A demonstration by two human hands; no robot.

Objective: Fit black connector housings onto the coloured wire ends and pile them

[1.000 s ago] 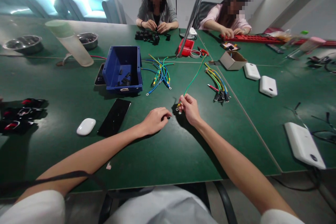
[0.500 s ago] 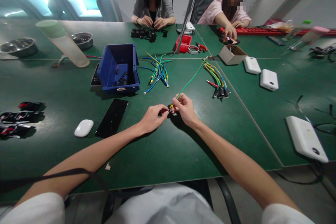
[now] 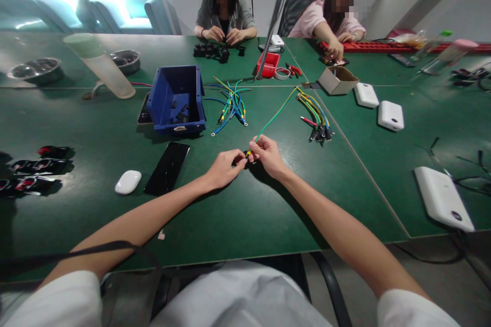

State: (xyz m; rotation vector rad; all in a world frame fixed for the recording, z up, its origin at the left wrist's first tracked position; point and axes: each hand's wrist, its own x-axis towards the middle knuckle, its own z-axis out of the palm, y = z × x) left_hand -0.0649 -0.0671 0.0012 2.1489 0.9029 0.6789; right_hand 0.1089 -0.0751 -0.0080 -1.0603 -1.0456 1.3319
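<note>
My right hand (image 3: 270, 157) pinches a green-and-yellow wire (image 3: 273, 121) close to its near end, where a yellow band shows. The wire's far end reaches up to a bundle of wires (image 3: 316, 111) with black caps on their near ends. My left hand (image 3: 224, 168) is closed, thumb and fingertips meeting at the wire's near end around a small black piece (image 3: 246, 156), mostly hidden by the fingers. Beyond the hands lies a loose pile of blue, green and yellow wires (image 3: 230, 104) with ring terminals. Small black pieces lie inside the blue bin (image 3: 159, 97).
A black phone (image 3: 168, 168) and a white case (image 3: 128, 182) lie left of my hands. White devices (image 3: 443, 198) and a small carton (image 3: 337, 82) are on the right. A slanted metal pole (image 3: 274, 20) rises beyond the wires. Two people work across the green table (image 3: 268, 225).
The view has shifted slightly. At the wire's end, the metal terminal visible before is now mostly covered by the dark piece and fingers. Both hands stay together.
</note>
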